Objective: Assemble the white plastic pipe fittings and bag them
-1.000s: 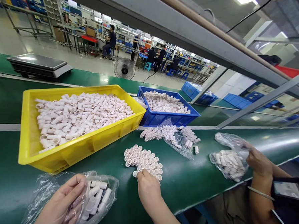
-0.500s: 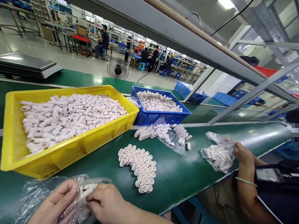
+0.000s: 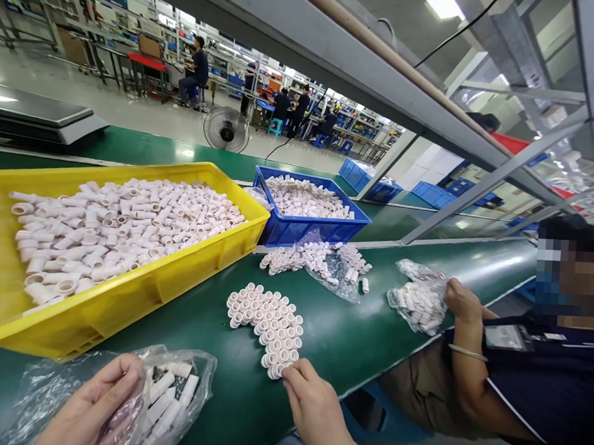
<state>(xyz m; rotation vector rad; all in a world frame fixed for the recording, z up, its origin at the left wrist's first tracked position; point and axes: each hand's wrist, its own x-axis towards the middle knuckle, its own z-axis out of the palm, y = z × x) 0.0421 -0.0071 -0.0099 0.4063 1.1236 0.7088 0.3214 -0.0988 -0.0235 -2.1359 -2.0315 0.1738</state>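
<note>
My left hand [image 3: 101,401] pinches the edge of a clear plastic bag [image 3: 203,383]. White plastic pipe fittings [image 3: 165,401] lie inside the bag, showing through its opened mouth. My right hand [image 3: 320,406] is at the near end of a cluster of white fittings [image 3: 276,324] standing upright in close rows on the green bench. Its thumb and forefinger are closed on a fitting at the cluster's near edge; the fingers partly hide it.
A yellow bin [image 3: 175,262] and a blue bin [image 3: 316,230] hold heaps of fittings. More fittings [image 3: 282,260] lie behind the cluster. At the right, a co-worker's hand [image 3: 465,301] grips another filled bag [image 3: 417,305]. A scale [image 3: 38,113] stands far left.
My right hand has moved out of the bag and rightward to the cluster of fittings. My left hand still holds the bag, whose contents now show more. The whole view has shifted slightly.
</note>
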